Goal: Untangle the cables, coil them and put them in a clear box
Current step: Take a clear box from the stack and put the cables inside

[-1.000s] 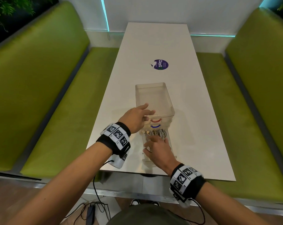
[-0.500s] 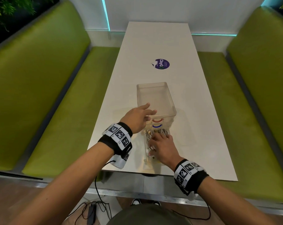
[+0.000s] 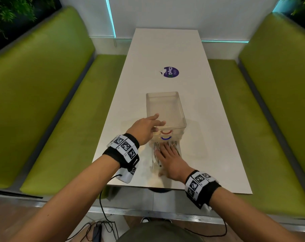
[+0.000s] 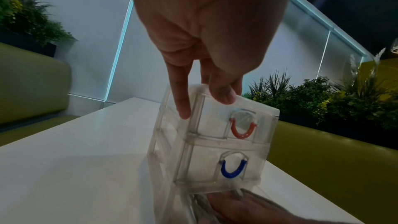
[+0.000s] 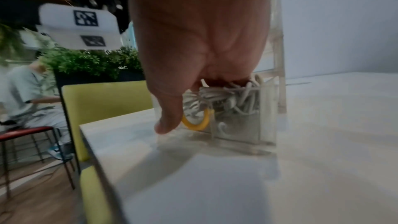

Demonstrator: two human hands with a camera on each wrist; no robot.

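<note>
A clear stack of small drawers (image 3: 165, 109) stands on the white table (image 3: 209, 137). Its upper fronts carry a red handle (image 4: 242, 129) and a blue handle (image 4: 233, 170). The bottom drawer (image 5: 237, 130), with a yellow handle (image 5: 198, 123), is pulled out toward me and holds a bundle of white cables (image 5: 232, 98). My left hand (image 3: 153, 122) rests with straight fingers (image 4: 221, 94) on the top near corner of the stack. My right hand (image 3: 169, 158) lies flat on the cables (image 3: 156, 149) inside the drawer, with its thumb (image 5: 170, 118) outside the drawer's front wall.
A round purple sticker (image 3: 171, 72) lies farther up the table. Green benches (image 3: 60, 119) (image 3: 261, 128) run along both long sides. The table's near edge (image 3: 165, 186) is just behind the drawer. A person (image 5: 28, 91) sits by a red chair in the background.
My right hand has moved forward from the drawer's front end and now lies flat over the cables. The left hand has stayed on top of the stack.
</note>
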